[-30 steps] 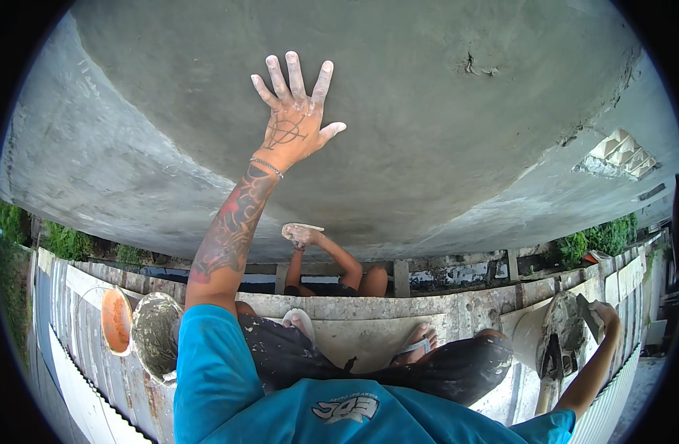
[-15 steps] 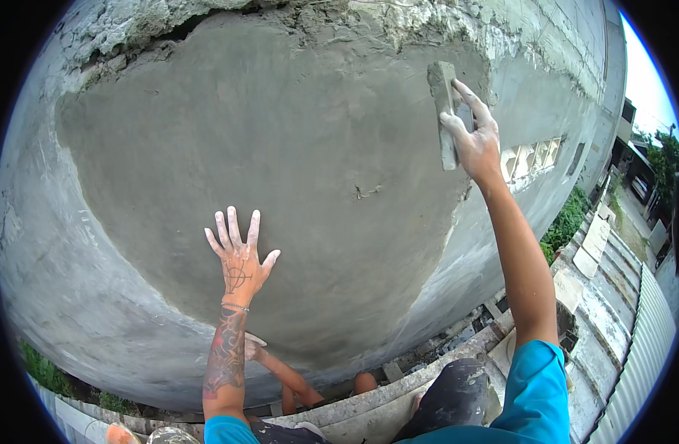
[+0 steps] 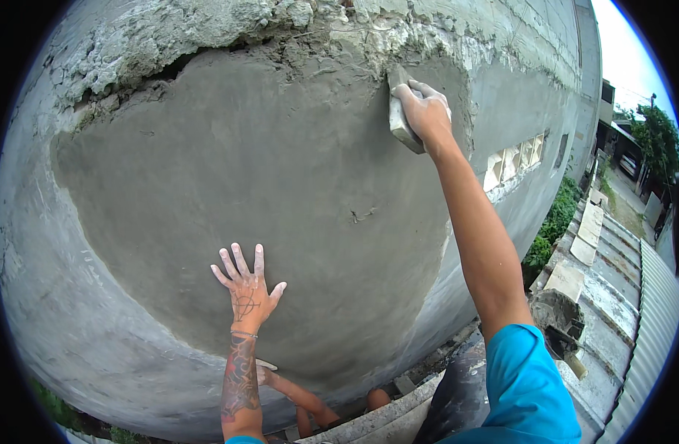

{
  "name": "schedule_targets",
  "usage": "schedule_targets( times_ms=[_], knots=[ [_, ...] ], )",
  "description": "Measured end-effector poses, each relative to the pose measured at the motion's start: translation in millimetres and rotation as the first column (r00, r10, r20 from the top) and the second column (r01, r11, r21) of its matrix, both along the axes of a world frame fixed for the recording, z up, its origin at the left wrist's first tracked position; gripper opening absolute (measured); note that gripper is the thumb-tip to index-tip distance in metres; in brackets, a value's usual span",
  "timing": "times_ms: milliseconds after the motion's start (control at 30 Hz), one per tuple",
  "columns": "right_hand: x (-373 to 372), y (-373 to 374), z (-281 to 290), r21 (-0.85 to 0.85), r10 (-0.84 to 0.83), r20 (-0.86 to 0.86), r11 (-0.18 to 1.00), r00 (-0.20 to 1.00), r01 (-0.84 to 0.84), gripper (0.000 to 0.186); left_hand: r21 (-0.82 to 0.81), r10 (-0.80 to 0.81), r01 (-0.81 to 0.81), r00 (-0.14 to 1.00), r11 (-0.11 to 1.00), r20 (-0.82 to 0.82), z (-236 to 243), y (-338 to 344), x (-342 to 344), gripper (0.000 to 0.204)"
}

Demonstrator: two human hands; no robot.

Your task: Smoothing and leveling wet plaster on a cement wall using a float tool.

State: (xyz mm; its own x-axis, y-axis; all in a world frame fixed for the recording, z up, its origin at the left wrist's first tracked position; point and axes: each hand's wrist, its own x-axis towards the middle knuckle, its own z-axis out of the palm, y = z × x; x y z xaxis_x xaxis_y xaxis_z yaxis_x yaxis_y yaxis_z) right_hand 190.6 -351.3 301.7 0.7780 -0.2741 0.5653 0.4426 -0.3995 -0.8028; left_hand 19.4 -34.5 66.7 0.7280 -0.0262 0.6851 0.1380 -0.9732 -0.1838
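A broad patch of darker grey plaster [image 3: 295, 177] covers the wall in front of me. Up at its right side, my right hand [image 3: 429, 117] grips a plastering float [image 3: 404, 132], a pale block coated in grey mortar, which lies against the patch near its rough upper edge. Lower down, my left hand [image 3: 251, 297] lies against the plaster with its fingers spread and nothing in them. Both hands are dusted white. Small marks [image 3: 363, 215] scar the surface between them.
Below my left hand, another person's hand [image 3: 264, 376] holds a pale flat tool. Broken concrete [image 3: 199, 37] runs along the top. At right are vent blocks [image 3: 514, 161], a mortar-crusted container [image 3: 558, 312] and corrugated roofing [image 3: 654, 318]. My leg [image 3: 458, 392] stands near a ledge.
My right hand has swung the float leftward along the upper plaster and tilted it. The left hand sits lower in the picture, still spread on the wall. The view has shifted.
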Motion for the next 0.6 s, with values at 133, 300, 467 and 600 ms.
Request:
schedule_targets(
  times_ms=[133,300,467,600],
  knots=[
    [-82,66,-37,-0.43,0.048,-0.058,0.9,0.997,-0.068,0.066,-0.03,0.071,-0.072,0.997,0.997,-0.042,2,12,-14,0.102],
    [-32,3,-19,-0.252,0.015,-0.001,0.968,1.0,-0.015,0.063,-0.012,0.026,-0.026,1.0,1.0,-0.01,5,7,-11,0.102],
    [19,-17,7,-0.139,0.018,-0.072,0.99,0.997,-0.028,0.069,-0.028,-0.019,0.019,1.0,0.999,-0.02,0,6,-3,0.101],
    [-65,31,-45,-0.543,0.12,-0.21,0.811,0.97,-0.218,0.066,-0.024,0.041,-0.041,0.999,0.999,-0.007,1,16,-18,0.101]
  ],
)
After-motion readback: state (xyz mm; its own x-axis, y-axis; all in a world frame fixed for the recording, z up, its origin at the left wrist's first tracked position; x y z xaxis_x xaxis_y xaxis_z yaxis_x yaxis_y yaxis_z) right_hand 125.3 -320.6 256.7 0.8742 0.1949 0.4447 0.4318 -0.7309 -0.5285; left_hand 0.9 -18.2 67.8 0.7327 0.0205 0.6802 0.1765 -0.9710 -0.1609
